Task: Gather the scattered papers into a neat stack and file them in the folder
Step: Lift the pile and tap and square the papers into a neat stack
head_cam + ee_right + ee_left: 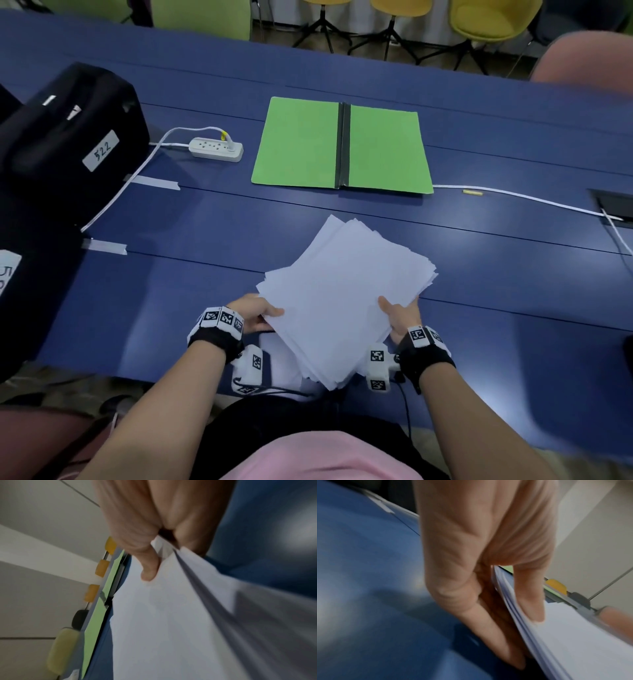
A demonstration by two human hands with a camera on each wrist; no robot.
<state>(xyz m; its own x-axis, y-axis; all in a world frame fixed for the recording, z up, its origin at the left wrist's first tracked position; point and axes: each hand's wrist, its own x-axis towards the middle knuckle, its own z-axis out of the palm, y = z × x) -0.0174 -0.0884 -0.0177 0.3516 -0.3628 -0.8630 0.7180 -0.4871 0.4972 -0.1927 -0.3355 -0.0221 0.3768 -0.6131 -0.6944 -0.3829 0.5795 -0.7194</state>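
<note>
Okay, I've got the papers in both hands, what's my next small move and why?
Probably tap the papers edge-down on the table to square them: the left hand and right hand pinch them, but their edges are fanned. The green folder lies open beyond.

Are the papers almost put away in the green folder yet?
About halfway. Done: the papers are gathered into one pile, off the table. In hand: the left hand and right hand each pinch a side, but the edges are still fanned, not neat. Left: square the pile and lay it in the green folder, which lies open and empty.
</note>
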